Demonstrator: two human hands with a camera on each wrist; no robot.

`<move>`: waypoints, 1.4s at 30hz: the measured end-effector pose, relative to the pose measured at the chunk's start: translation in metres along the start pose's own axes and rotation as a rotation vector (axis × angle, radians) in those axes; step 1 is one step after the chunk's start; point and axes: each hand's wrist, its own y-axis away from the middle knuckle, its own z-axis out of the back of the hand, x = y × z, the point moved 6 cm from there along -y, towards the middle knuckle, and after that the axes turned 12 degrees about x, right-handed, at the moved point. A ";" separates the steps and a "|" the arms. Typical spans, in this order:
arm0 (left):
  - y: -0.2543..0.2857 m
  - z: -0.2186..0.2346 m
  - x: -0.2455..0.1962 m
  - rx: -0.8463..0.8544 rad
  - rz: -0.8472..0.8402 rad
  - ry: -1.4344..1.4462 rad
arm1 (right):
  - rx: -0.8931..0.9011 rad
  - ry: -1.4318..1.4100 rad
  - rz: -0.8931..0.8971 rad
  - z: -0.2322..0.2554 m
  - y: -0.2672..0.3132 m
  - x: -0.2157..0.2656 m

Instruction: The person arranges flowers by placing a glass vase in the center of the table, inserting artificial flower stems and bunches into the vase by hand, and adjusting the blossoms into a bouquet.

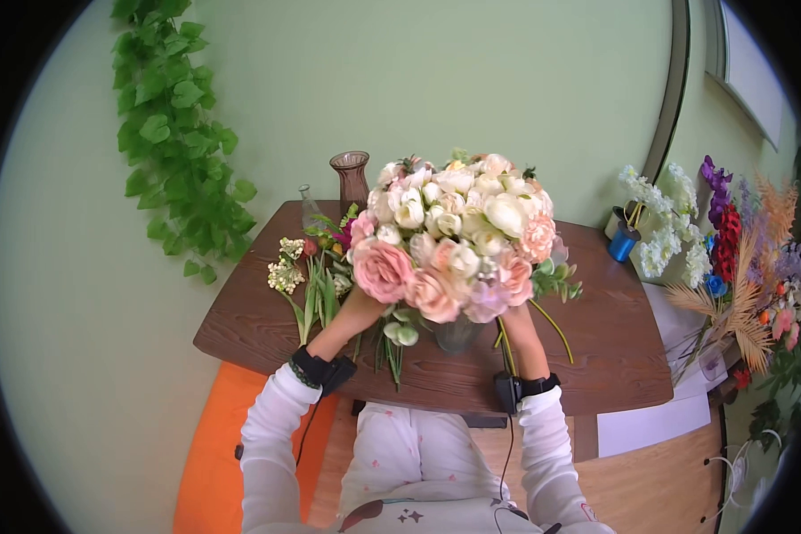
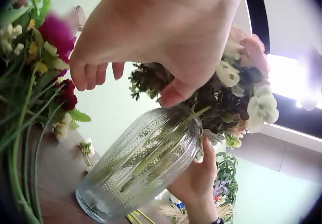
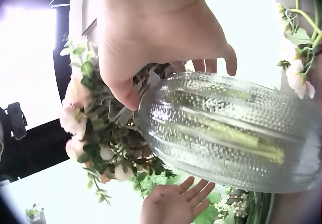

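Observation:
A large bouquet (image 1: 458, 222) of white, cream, peach and pink flowers rises out of a clear textured glass vase (image 2: 146, 156) on the table, stems showing through the glass. Beside the vase's upper part is my left hand (image 2: 161, 38), its thumb at the rim and its fingers spread away from the glass. On the opposite side my right hand (image 3: 156, 38) arches next to the neck, thumb close to the rim, fingers loosely bent and partly hidden behind the glass. From above, blooms cover most of both hands.
Loose stems with white berries (image 1: 285, 271) lie on the brown table (image 1: 605, 356) at left. Behind stand a dark pinkish glass vase (image 1: 351, 178) and a small clear bottle (image 1: 310, 206). A blue container (image 1: 623, 242) with white blossoms stands at right, near many colourful flowers (image 1: 730, 222).

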 end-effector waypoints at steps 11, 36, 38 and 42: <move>-0.045 -0.046 0.019 0.027 -0.477 -0.101 | 0.068 0.295 0.176 -0.009 -0.010 0.005; -0.050 -0.063 0.030 -0.081 -0.404 -0.238 | 0.054 0.589 0.321 -0.028 -0.013 0.030; -0.047 -0.066 0.029 -0.086 -0.400 -0.249 | 0.035 0.668 0.320 -0.033 -0.009 0.047; -0.042 -0.064 0.036 -0.097 -0.390 -0.266 | -0.042 0.661 0.340 -0.034 -0.011 0.043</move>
